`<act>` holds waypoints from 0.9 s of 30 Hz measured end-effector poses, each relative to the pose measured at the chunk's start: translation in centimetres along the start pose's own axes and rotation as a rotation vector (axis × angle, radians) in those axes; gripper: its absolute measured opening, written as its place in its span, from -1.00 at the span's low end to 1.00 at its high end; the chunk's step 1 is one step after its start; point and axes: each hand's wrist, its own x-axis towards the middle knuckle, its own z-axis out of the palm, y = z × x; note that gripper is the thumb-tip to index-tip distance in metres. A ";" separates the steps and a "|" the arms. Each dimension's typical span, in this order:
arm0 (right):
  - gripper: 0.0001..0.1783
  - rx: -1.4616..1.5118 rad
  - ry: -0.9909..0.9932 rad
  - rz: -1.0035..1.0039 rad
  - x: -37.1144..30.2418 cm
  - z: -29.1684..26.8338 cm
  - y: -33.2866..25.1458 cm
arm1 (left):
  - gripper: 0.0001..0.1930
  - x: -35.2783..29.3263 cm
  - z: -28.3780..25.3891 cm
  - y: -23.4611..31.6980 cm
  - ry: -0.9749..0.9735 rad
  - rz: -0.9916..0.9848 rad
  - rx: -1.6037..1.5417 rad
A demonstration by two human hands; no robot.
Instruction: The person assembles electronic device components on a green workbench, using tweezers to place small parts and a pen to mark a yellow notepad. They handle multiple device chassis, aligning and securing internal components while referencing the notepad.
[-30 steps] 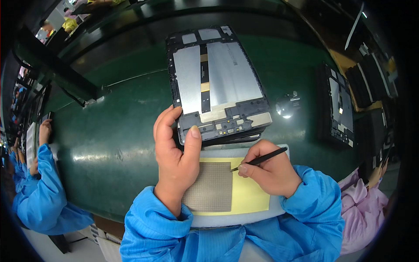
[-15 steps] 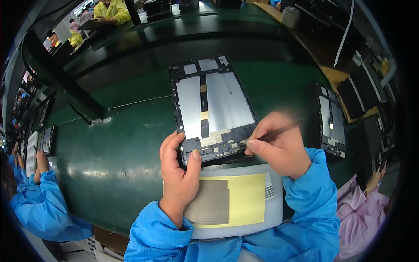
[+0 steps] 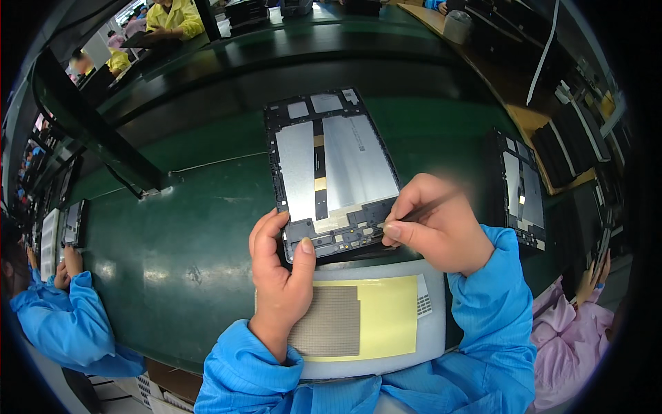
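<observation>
An opened tablet frame (image 3: 358, 162), black-edged with silver plates and a dark ribbon strip down its middle, lies tilted before me. My left hand (image 3: 281, 276) grips its lower left corner, thumb on top and fingers around the side. In my right hand (image 3: 438, 231) is a pair of dark tweezers (image 3: 429, 207), pinched between thumb and fingers. The tweezers' tips are at the tablet's lower right edge, among small parts; the tips are mostly hidden by my fingers. Below the tablet, a yellow sheet (image 3: 387, 317) with a grey gridded patch (image 3: 327, 321) lies on a pale foam pad (image 3: 433, 338).
Another opened tablet (image 3: 520, 186) lies to the right. A green workbench (image 3: 179, 228) spreads around me, with a dark post (image 3: 96, 124) at left. Co-workers in blue (image 3: 65, 324) and pink (image 3: 572, 352) sit on either side. Black trays (image 3: 569, 148) are stacked at right.
The tablet and both hands have shifted very slightly left. My right hand stays at the tablet's lower right edge. At left, the co-worker's hands have moved onto a tablet.
</observation>
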 end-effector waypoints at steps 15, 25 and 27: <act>-0.85 0.049 -0.025 0.049 0.4 -0.1 -0.4 | -0.60 0.0 0.0 0.0 -0.001 0.006 0.041; -0.81 0.094 0.065 -0.032 -0.1 0.7 -0.4 | -0.60 0.0 0.0 -0.1 0.003 0.013 0.063; -0.82 -0.011 0.016 -0.083 0.2 1.5 -0.7 | -0.60 0.0 -0.1 -0.1 0.001 0.015 0.074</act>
